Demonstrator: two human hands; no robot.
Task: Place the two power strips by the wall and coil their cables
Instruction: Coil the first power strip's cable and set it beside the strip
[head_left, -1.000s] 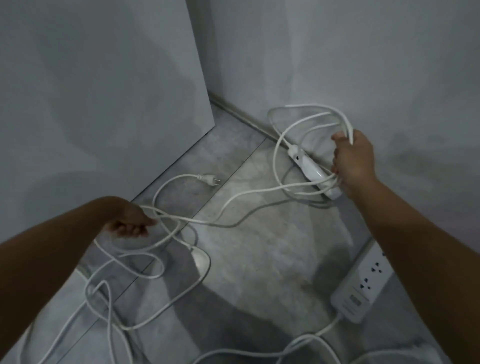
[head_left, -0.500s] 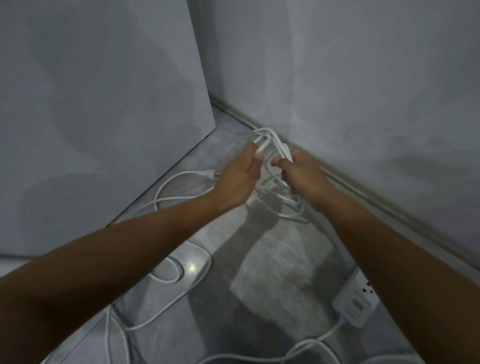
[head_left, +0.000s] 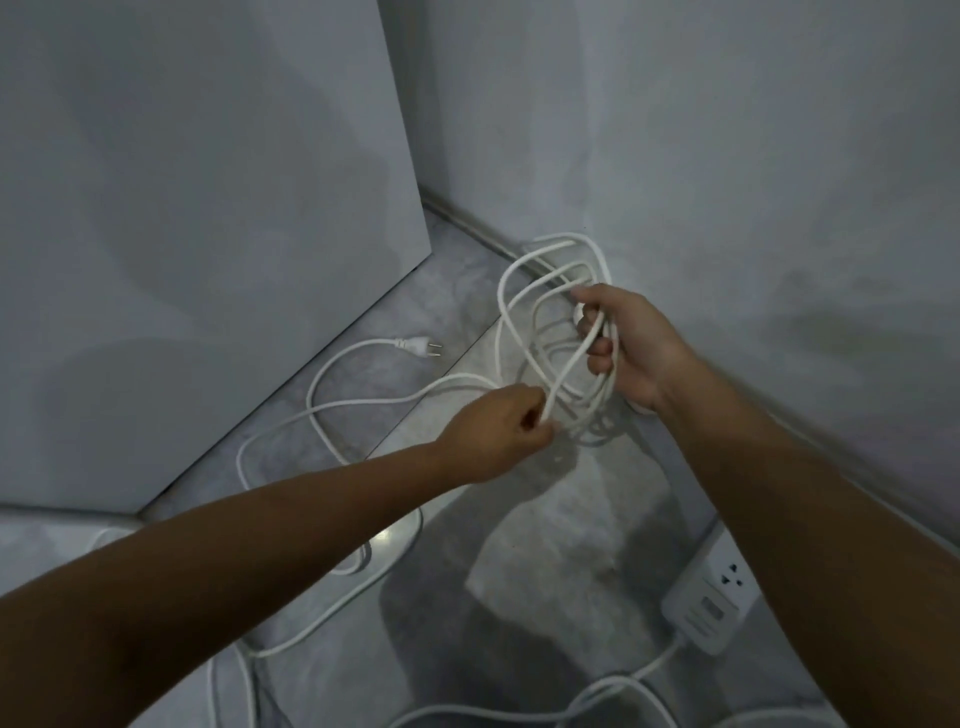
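Note:
My right hand (head_left: 631, 345) grips several loops of white cable (head_left: 511, 291), held up in front of the right wall. My left hand (head_left: 496, 434) pinches one strand of the same cable just below and left of the loops. The loose end trails left over the floor to a two-pin plug (head_left: 418, 347). The first power strip is hidden behind the loops and my right hand. A second white power strip (head_left: 709, 597) lies by the right wall, partly under my right forearm, its cable (head_left: 613, 693) running along the bottom.
A large grey panel (head_left: 208, 234) leans on the left and meets the wall at a narrow corner. A skirting strip (head_left: 467, 223) runs along the wall's foot. More cable loops (head_left: 249, 670) lie on the grey floor under my left arm.
My hands were together at the coil; my left hand has drawn back down and left along a strand, while my right hand has lifted the loops, which now hang wider.

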